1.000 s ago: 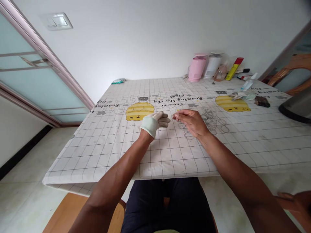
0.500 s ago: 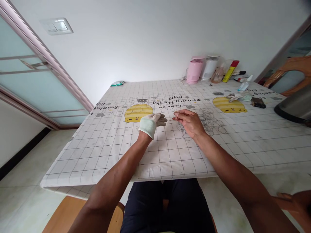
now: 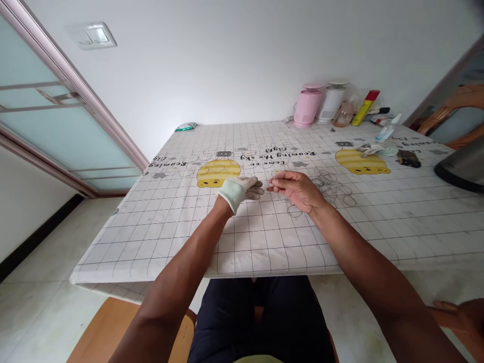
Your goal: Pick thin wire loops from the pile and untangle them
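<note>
My left hand (image 3: 242, 190) wears a white knitted glove with a pale green cuff. Its fingers point right, held close together with the thumb laid along them; anything between them is too thin to see. Bare, my right hand (image 3: 293, 187) faces it across a small gap, thumb and fingertips pinched. What that pinch holds is too fine to make out. Under and behind the right hand lies a loose tangle of thin grey wire or thread (image 3: 333, 187), partly covered by the hand. Faint thin curving lines cross the cloth beyond my left hand.
A checked tablecloth (image 3: 170, 227) covers the table. At the back stand a pink cylinder (image 3: 307, 108), a white one (image 3: 331, 105), a clear bottle (image 3: 344, 115) and a yellow-red can (image 3: 365, 108). Rightward are a crumpled glove (image 3: 374, 149), a dark small item (image 3: 409, 158) and a metal kettle (image 3: 459, 164).
The view has shifted slightly. My left hand has turned a little, and its fingertips have come closer to my right fingertips. The tangle looks much the same.
</note>
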